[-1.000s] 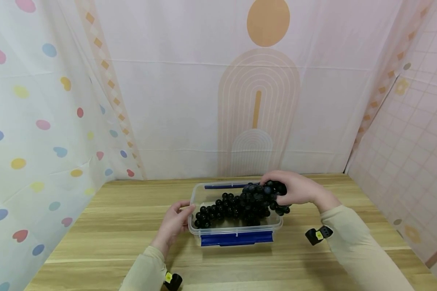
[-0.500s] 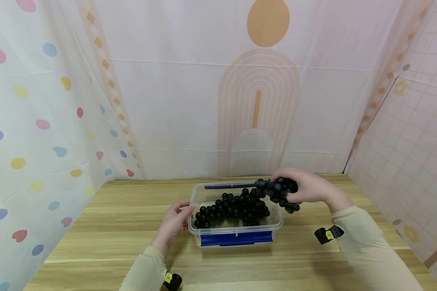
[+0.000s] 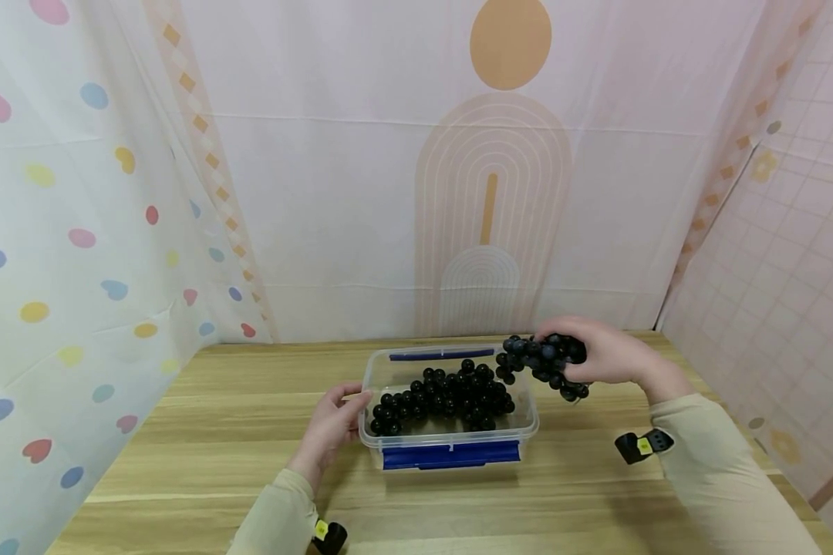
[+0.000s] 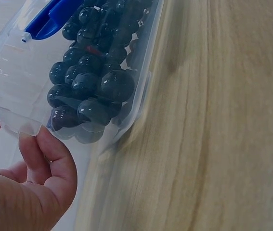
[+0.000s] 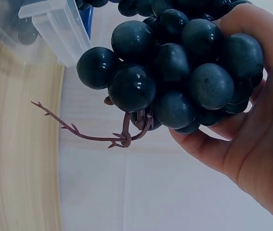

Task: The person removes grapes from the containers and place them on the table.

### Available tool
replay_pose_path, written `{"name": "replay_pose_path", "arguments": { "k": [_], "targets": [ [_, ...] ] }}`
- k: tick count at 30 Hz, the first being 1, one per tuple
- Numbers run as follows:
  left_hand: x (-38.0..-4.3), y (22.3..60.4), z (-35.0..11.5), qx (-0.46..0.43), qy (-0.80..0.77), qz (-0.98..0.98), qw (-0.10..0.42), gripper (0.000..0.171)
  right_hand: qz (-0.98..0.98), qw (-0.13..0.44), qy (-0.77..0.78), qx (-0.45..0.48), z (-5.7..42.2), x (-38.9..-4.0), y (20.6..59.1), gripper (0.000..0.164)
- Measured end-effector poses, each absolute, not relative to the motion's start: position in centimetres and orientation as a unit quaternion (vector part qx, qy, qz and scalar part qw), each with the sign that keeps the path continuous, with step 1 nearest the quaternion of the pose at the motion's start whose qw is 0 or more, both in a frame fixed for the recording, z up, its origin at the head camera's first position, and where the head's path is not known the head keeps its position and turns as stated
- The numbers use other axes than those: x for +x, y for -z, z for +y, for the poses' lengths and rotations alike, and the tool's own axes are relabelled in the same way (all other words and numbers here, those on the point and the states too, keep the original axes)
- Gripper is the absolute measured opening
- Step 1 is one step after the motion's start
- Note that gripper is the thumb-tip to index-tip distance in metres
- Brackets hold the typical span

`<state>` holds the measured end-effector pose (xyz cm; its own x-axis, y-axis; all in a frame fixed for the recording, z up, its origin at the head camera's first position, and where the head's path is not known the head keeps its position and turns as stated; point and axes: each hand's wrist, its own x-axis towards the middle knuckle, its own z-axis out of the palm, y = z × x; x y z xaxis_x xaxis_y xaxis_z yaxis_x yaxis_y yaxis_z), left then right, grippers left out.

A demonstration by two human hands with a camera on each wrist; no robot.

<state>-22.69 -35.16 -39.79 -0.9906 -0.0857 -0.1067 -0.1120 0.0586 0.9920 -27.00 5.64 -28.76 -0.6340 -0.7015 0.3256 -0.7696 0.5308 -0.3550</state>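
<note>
Fingers (image 3: 562, 324) hold grapes (image 5: 170, 72); right wrist's yellow label (image 3: 644, 445) unreadably small.

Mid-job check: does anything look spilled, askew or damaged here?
Nothing visible looks spilled or damaged; the clear plastic box with blue clips stands upright. One mild oddity: from the dark round-grape bunch in the right hand, a thin reddish-brown stem pokes out, bare of grapes.

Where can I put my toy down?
The pale wooden table is bare left of the left hand and, between the beige sleeves, before the blue-clipped rectangular clear plastic box. Crowded: inside the box, where round black grapes lie, and above its right side, where the right hand holds another bunch.
</note>
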Motion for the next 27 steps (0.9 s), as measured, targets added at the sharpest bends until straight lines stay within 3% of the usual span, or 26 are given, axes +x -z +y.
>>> {"name": "replay_pose_path", "arguments": {
  "k": [13, 27],
  "targets": [
    [-22.8, 40.4, -35.4, -0.053, -0.689, 0.722, 0.006, 0.057, -0.882, 0.089, -0.238, 0.397, 7.5, -27.0, 28.6, 0.053],
    [-22.7, 40.1, -35.3, -0.065, -0.694, 0.717, 0.01, 0.048, -0.886, 0.104, -0.241, 0.383, 8.5, -26.9, 28.8, 0.053]
  ]
}}
